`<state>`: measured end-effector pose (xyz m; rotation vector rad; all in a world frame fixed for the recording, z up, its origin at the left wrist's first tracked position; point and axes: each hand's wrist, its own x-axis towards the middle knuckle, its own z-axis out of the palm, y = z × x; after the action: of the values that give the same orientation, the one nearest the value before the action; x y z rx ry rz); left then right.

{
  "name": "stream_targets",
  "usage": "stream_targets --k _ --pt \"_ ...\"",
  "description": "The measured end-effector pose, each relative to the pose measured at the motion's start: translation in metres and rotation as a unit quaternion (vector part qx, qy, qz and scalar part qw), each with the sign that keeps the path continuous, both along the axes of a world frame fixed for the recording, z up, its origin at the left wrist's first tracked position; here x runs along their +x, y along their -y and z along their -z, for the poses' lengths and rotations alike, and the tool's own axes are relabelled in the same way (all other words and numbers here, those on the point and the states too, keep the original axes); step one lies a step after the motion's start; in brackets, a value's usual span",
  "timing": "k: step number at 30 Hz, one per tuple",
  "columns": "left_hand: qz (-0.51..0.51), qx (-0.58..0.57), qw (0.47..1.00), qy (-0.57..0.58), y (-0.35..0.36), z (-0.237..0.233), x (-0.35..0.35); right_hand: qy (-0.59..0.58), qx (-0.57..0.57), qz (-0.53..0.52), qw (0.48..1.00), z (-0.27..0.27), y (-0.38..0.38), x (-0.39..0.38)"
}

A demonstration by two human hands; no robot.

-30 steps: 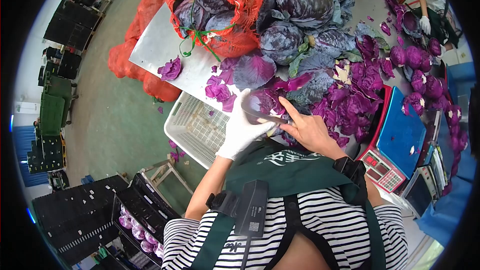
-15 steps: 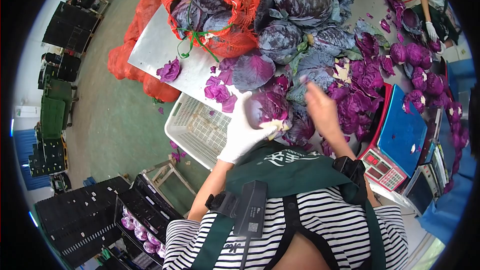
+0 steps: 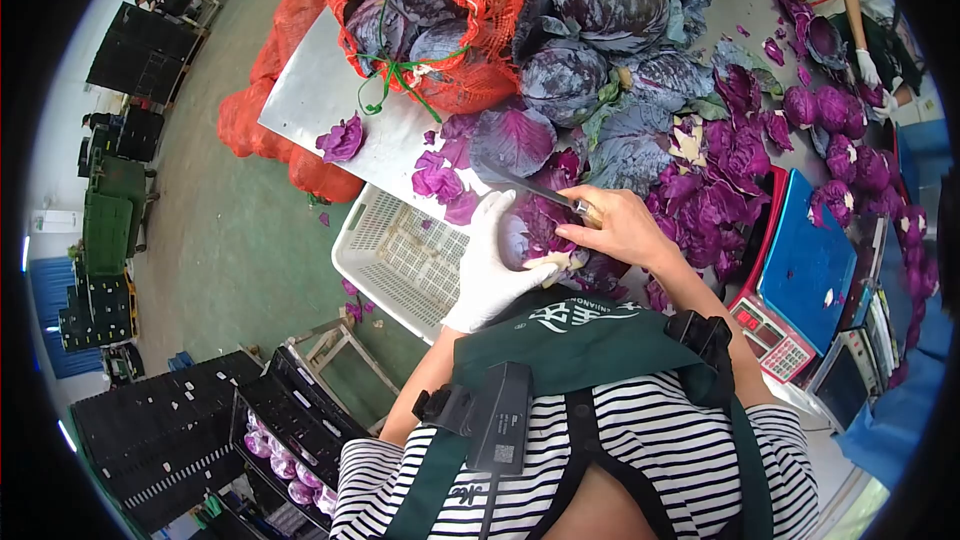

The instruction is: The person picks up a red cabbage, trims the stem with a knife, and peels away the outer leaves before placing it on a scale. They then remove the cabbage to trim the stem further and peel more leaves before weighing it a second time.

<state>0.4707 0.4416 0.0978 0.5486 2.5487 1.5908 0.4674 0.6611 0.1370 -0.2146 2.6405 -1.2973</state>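
A white glove covers my left hand [image 3: 490,275], whose fingers and thumb are wrapped round a purple cabbage [image 3: 540,227] at the table's near edge. My bare right hand [image 3: 622,230] is closed on the wooden handle of a knife [image 3: 540,190]. The dark blade points up and left, over the top of the held cabbage. Just beyond it lies a loose, broad purple leaf [image 3: 512,143]. Purple trimmed leaves [image 3: 705,230] are heaped to the right of my right hand.
A red mesh bag [image 3: 475,80] of cabbages and large dark cabbages [image 3: 610,0] stand behind. Below the table's left edge is a white crate [image 3: 400,265]. A blue-topped scale [image 3: 805,260] sits right. A co-worker's gloved hand [image 3: 868,67] is at the far right.
My right hand, blurred earlier, has come down and left to the cabbage, and the knife in it now shows clearly. My left hand still holds the cabbage.
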Motion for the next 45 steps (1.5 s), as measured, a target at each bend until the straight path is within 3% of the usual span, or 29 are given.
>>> stream_targets --k 1,3,4,5,7,9,11,13,15,16,19,23,25,26,27,29,33,35,37,38,39,41,42,44,45 --pt "-0.004 0.001 1.0 0.0 0.0 -0.001 0.0 0.0 0.001 -0.004 1.0 0.004 -0.001 -0.001" --pt "0.014 -0.026 0.999 -0.027 0.001 -0.007 0.001 -0.108 0.033 0.009 0.994 0.017 -0.002 -0.002" --pt "0.013 -0.048 0.998 -0.027 -0.001 -0.011 0.003 -0.111 0.103 0.005 0.988 0.015 -0.004 -0.002" --pt "0.013 -0.047 0.998 -0.028 -0.001 -0.014 0.002 -0.112 0.104 0.006 0.988 0.018 -0.005 -0.002" --pt "0.022 -0.072 0.997 -0.035 0.001 -0.016 0.002 -0.145 0.153 0.09 0.973 0.03 -0.009 0.001" --pt "0.008 0.002 1.0 -0.016 0.01 0.003 -0.001 -0.083 0.258 0.179 0.946 0.051 -0.035 -0.006" --pt "-0.062 0.099 0.988 0.1 0.016 0.017 0.004 -0.07 0.239 0.26 0.933 0.069 -0.075 -0.007" --pt "-0.115 0.19 0.96 0.171 0.018 0.022 -0.004 -0.114 0.266 0.258 0.922 0.057 -0.081 -0.002" --pt "-0.146 0.238 0.933 0.228 0.01 0.013 0.0 -0.065 0.229 0.243 0.94 0.023 -0.055 0.01" --pt "-0.145 0.213 0.943 0.213 0.009 0.021 0.001 0.05 0.136 0.207 0.968 0.004 -0.041 0.014" --pt "-0.151 0.219 0.94 0.212 0.001 0.014 0.005 0.018 -0.022 0.068 0.997 0.019 -0.003 0.03" --pt "-0.111 0.237 0.934 0.243 0.012 0.0 -0.002 -0.04 0.004 -0.01 0.999 0.035 0.01 0.021" --pt "-0.02 -0.034 0.984 0.174 0.02 -0.02 -0.013 -0.071 0.021 -0.05 0.996 0.037 0.01 0.016" --pt "-0.005 -0.022 0.992 0.123 0.021 -0.019 -0.018 -0.071 0.037 -0.06 0.995 0.035 0.009 0.015" --pt "-0.006 -0.022 0.992 0.122 0.021 -0.02 -0.025 -0.071 0.037 -0.06 0.995 0.034 0.009 0.014" --pt "0.091 -0.013 0.983 0.16 0.018 -0.022 -0.033 -0.081 0.045 -0.056 0.994 0.033 0.009 0.014" --pt "0.079 0.032 0.985 0.153 0.013 -0.024 -0.029 -0.082 0.069 -0.044 0.993 0.034 0.011 0.014" --pt "0.056 0.019 0.987 0.148 0.011 -0.022 -0.023 -0.142 0.051 -0.023 0.988 0.042 0.01 0.013" --pt "0.029 0.01 0.989 0.144 0.017 -0.014 -0.008 -0.306 -0.184 0.164 0.919 0.102 -0.007 -0.021" --pt "0.044 0.011 0.992 0.115 0.025 -0.005 0.001 -0.142 -0.233 0.234 0.933 0.087 -0.031 -0.016" --pt "0.057 0.01 0.995 0.083 0.03 0.003 0.004 0.026 -0.274 0.294 0.915 0.064 -0.052 -0.014" --pt "0.039 0.112 0.983 0.142 0.028 0.003 0.008 0.001 -0.213 0.227 0.95 0.052 -0.054 -0.011" --pt "0.03 0.101 0.985 0.138 0.028 0.003 0.005 0.02 -0.185 0.209 0.96 0.045 -0.05 -0.008" --pt "0.017 0.098 0.987 0.124 0.025 0.003 -0.004 -0.065 -0.119 0.171 0.976 0.053 -0.031 -0.004" --pt "0.025 0.091 0.99 0.109 0.025 0.003 -0.004 0.07 -0.145 0.131 0.978 0.024 -0.016 0.003"
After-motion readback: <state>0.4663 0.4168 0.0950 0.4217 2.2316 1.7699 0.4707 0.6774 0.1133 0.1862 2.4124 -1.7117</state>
